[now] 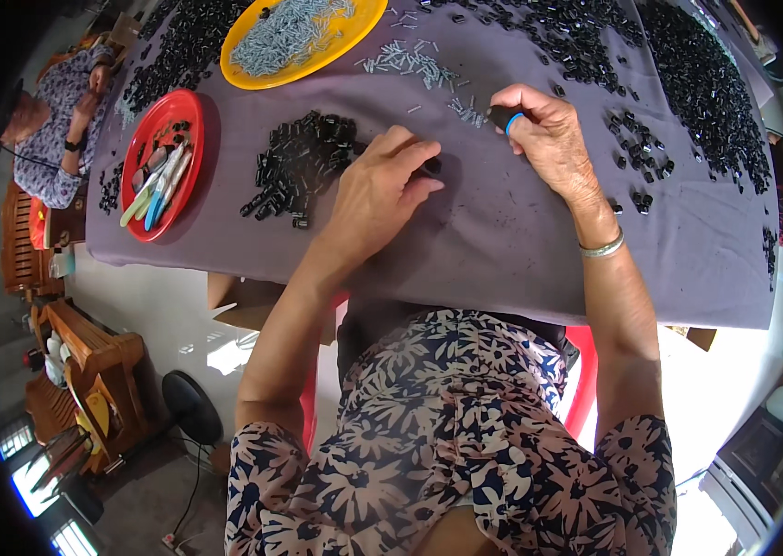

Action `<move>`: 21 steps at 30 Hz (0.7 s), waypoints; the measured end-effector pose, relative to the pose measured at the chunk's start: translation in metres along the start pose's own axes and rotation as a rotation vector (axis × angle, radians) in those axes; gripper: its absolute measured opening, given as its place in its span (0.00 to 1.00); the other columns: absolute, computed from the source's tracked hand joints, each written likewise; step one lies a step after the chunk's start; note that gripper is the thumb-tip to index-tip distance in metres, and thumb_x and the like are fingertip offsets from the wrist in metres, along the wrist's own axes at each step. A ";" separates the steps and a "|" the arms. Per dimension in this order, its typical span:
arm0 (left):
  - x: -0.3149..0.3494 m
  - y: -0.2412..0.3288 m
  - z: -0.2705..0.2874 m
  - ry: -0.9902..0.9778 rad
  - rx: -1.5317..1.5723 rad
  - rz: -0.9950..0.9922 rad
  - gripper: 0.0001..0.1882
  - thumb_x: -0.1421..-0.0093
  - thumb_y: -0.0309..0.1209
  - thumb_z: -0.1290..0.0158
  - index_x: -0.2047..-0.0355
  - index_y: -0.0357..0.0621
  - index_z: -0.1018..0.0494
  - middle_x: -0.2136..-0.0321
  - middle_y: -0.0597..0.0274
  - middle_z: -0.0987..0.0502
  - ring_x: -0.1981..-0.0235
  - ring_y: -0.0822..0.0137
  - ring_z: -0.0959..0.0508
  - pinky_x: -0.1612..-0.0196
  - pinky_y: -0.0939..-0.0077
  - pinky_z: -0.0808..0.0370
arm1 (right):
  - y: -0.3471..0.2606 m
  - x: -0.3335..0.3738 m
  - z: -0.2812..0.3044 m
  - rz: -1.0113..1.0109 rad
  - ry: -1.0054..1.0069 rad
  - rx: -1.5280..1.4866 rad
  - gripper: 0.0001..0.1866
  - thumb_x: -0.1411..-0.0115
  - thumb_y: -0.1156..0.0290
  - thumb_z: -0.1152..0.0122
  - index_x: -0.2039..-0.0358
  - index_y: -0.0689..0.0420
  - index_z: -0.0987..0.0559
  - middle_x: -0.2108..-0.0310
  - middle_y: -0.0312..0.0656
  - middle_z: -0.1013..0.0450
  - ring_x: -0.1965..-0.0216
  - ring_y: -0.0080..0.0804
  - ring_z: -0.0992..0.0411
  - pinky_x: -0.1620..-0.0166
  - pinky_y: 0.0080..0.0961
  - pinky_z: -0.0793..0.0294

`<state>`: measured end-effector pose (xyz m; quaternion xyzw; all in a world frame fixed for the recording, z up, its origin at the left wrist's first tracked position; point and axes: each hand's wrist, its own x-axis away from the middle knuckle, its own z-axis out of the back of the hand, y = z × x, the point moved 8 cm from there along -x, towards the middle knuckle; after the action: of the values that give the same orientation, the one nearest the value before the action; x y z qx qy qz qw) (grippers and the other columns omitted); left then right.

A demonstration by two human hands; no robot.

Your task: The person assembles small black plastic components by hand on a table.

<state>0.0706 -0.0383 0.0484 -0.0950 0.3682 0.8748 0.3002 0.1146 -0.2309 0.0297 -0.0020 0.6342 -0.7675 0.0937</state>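
My left hand [382,185] is closed in a pinch over the grey cloth, with a small black piece [430,167] between thumb and fingers. Just left of it lies a heap of short black cylindrical pieces [291,167]. My right hand [547,139], a bangle on its wrist, is raised further right with thumb and index finger bent together. A dark item with a blue band [506,119] shows at the thumb; whether it is worn or held, I cannot tell. Loose grey screw-like pins [419,65] lie beyond both hands.
A yellow plate [368,26] of grey pins stands at the far side. On the left, a red plate [195,125] holds several handled tools. More black pieces [707,102] spread along the right of the cloth-covered table [512,269]. People sit at both sides.
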 end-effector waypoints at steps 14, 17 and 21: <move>-0.007 0.019 -0.012 0.097 -0.312 0.030 0.09 0.47 0.19 0.43 0.64 0.39 0.25 0.70 0.56 0.29 0.71 0.52 0.22 0.67 0.59 0.25 | -0.002 0.004 -0.013 0.135 -0.010 0.122 0.06 0.41 0.83 0.45 0.66 0.60 0.22 0.73 0.25 0.31 0.75 0.11 0.39 0.71 0.13 0.36; -0.006 0.019 -0.012 0.121 -0.325 -0.067 0.09 0.46 0.18 0.44 0.63 0.39 0.26 0.69 0.54 0.29 0.69 0.52 0.22 0.66 0.60 0.25 | -0.005 0.004 -0.015 0.123 -0.036 0.079 0.06 0.40 0.82 0.45 0.66 0.59 0.21 0.73 0.25 0.30 0.75 0.11 0.38 0.71 0.13 0.35; -0.007 0.006 -0.009 0.098 -0.115 0.007 0.10 0.45 0.16 0.46 0.63 0.39 0.26 0.69 0.54 0.28 0.67 0.52 0.22 0.64 0.60 0.25 | -0.005 0.007 -0.021 0.028 -0.106 0.000 0.08 0.41 0.82 0.47 0.64 0.58 0.20 0.73 0.27 0.28 0.76 0.11 0.36 0.73 0.13 0.33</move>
<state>0.0721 -0.0514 0.0481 -0.1537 0.3319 0.8899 0.2727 0.1045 -0.2109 0.0297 -0.0339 0.6285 -0.7648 0.1377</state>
